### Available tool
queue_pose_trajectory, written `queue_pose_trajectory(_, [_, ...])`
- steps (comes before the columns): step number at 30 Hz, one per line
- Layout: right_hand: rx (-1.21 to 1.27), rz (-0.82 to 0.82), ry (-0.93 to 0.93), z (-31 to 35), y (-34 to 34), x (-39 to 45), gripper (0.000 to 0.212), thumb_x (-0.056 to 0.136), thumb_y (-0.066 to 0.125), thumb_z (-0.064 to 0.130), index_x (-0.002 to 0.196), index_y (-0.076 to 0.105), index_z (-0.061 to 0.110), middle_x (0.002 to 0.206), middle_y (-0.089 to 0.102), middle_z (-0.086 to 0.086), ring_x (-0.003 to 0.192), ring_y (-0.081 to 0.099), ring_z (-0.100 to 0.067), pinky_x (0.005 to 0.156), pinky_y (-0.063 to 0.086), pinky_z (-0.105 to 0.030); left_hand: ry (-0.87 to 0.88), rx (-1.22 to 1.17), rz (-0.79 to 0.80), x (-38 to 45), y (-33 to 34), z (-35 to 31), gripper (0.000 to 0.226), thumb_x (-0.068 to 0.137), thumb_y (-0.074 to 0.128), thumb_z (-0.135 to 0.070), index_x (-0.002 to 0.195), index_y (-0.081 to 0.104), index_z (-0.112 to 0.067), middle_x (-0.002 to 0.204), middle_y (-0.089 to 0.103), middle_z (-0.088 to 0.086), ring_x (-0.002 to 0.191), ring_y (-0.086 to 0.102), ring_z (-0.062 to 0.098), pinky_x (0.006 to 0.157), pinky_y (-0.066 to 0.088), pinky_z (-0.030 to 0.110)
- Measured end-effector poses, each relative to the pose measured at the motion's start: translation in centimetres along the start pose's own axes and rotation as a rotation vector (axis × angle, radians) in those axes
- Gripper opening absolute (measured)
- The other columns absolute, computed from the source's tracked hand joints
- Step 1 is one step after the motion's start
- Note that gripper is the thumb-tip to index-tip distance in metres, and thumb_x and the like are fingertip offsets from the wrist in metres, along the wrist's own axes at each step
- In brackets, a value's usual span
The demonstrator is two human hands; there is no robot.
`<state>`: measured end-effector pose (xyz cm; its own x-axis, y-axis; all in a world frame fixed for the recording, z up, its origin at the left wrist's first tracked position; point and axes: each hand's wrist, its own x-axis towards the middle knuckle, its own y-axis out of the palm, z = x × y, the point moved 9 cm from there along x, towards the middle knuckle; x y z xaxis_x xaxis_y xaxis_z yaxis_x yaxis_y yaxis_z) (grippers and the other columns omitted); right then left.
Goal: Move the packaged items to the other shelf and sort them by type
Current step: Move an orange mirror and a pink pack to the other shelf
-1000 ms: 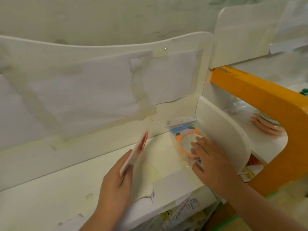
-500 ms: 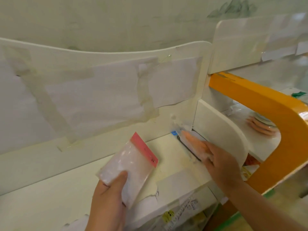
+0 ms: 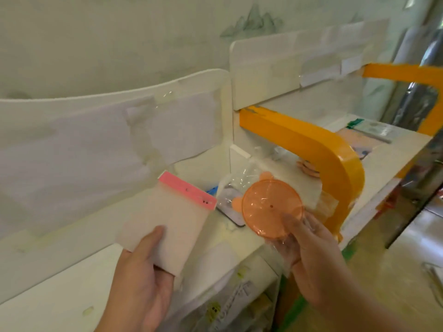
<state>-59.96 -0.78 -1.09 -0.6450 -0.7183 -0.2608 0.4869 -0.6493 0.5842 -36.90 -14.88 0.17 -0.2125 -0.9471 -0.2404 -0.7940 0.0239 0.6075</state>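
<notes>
mid-transfer: left hand (image 3: 139,281) pinches the pink-topped packet (image 3: 167,219), right hand (image 3: 309,245) grips the bagged orange disc (image 3: 271,208); next, shelve each by type.

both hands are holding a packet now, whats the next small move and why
Probably carry the round orange disc in clear wrap, held by the right hand, toward the orange-framed shelf, where similar peach discs lie. The left hand holds the pink-topped white pouch.

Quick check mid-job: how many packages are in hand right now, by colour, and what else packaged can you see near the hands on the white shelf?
Pink-topped white packet, held in the left hand: 1
Orange round item in clear wrap, held in the right hand: 1
Clear packet with blue corner, lying on the white shelf: 1
Total: 3
</notes>
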Motion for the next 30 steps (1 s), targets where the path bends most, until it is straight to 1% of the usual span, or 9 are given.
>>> queue_pose_trajectory(3, [0.052, 0.081, 0.007, 2.9, -1.1, -1.4, 0.038, 0.085, 0.064, 0.016, 0.123, 0.061, 0.014, 0.11, 0.075, -0.007, 0.101, 0.072, -0.027, 0.078, 0.06, -0.038, 0.003, -0.033, 0.037, -1.4, 2.5, 0.4, 0.038, 0.096, 0.05, -0.001, 0.131, 0.06, -0.013, 0.121, 0.074, 0.005, 0.111, 0.07, 0.019, 0.091, 0.054, 0.045])
queue_pose_trajectory(6, [0.132, 0.148, 0.005, 6.2, -2.6, -2.7, 0.046, 0.078, 0.065, 0.014, 0.124, 0.061, 0.011, 0.115, 0.073, -0.013, 0.102, 0.071, -0.032, 0.083, 0.06, -0.045, 0.004, -0.078, 0.043, -3.4, 5.6, 1.2, 0.04, 0.095, 0.051, -0.002, 0.133, 0.059, -0.01, 0.122, 0.073, 0.007, 0.113, 0.07, 0.022, 0.092, 0.054, 0.047])
queue_pose_trajectory(11, [0.23, 0.224, 0.007, 10.4, -7.3, -4.8, 0.05, 0.078, 0.062, 0.016, 0.127, 0.059, 0.007, 0.116, 0.072, -0.017, 0.099, 0.072, -0.029, 0.071, 0.06, -0.035, 0.038, -0.119, 0.036, -8.4, 11.1, 3.8, 0.035, 0.094, 0.051, -0.002, 0.127, 0.061, -0.009, 0.116, 0.076, 0.006, 0.107, 0.072, 0.021, 0.092, 0.055, 0.045])
queue_pose_trajectory(14, [0.232, 0.269, 0.062, 13.0, -11.1, -5.0, 0.042, 0.091, 0.054, 0.016, 0.133, 0.056, 0.014, 0.125, 0.067, -0.018, 0.113, 0.066, -0.035, 0.095, 0.052, -0.05, 0.011, -0.13, 0.032, -12.0, 14.7, 6.6, 0.029, 0.095, 0.049, -0.002, 0.119, 0.063, -0.009, 0.112, 0.077, 0.007, 0.1, 0.075, 0.022, 0.083, 0.059, 0.046])
queue_pose_trajectory(16, [0.219, 0.251, 0.069, 15.3, -14.1, -4.7, 0.041, 0.093, 0.053, 0.016, 0.134, 0.055, 0.015, 0.127, 0.066, -0.019, 0.116, 0.064, -0.036, 0.1, 0.047, -0.05, 0.002, -0.15, 0.036, -14.0, 17.1, 8.8, 0.031, 0.096, 0.048, -0.003, 0.123, 0.062, -0.009, 0.11, 0.077, 0.007, 0.099, 0.075, 0.024, 0.08, 0.06, 0.048])
queue_pose_trajectory(18, [0.227, 0.231, 0.06, 17.5, -17.0, -4.4, 0.041, 0.093, 0.054, 0.018, 0.134, 0.054, 0.014, 0.126, 0.066, -0.019, 0.114, 0.065, -0.036, 0.093, 0.053, -0.046, -0.002, -0.166, 0.026, -15.7, 18.9, 11.0, 0.035, 0.095, 0.05, -0.003, 0.128, 0.059, -0.009, 0.111, 0.077, 0.008, 0.102, 0.074, 0.026, 0.085, 0.058, 0.049])
queue_pose_trajectory(20, [0.24, 0.186, 0.041, 19.4, -19.7, -4.1, 0.039, 0.094, 0.052, 0.019, 0.133, 0.055, 0.013, 0.124, 0.068, -0.017, 0.111, 0.067, -0.033, 0.086, 0.057, -0.044, -0.02, -0.169, 0.009, -17.0, 20.4, 13.4, 0.037, 0.094, 0.05, -0.003, 0.129, 0.059, -0.01, 0.111, 0.077, 0.008, 0.099, 0.075, 0.025, 0.083, 0.058, 0.051])
queue_pose_trajectory(25, [0.307, -0.022, -0.007, 22.8, -26.2, -1.6, 0.028, 0.097, 0.049, 0.014, 0.123, 0.059, 0.012, 0.113, 0.073, -0.016, 0.102, 0.071, -0.029, 0.076, 0.06, -0.043, -0.076, -0.147, 0.0, -19.2, 24.9, 18.7, 0.04, 0.091, 0.048, 0.005, 0.122, 0.063, -0.015, 0.105, 0.079, 0.007, 0.087, 0.077, 0.023, 0.065, 0.063, 0.044])
queue_pose_trajectory(30, [0.318, -0.167, -0.043, 24.5, -31.4, 2.6, 0.032, 0.097, 0.05, 0.013, 0.128, 0.057, 0.006, 0.105, 0.075, -0.014, 0.092, 0.075, -0.024, 0.063, 0.061, -0.035, -0.168, -0.131, 0.018, -18.6, 29.5, 24.2, 0.043, 0.092, 0.046, 0.008, 0.123, 0.062, -0.017, 0.104, 0.078, 0.009, 0.082, 0.077, 0.026, 0.051, 0.061, 0.041])
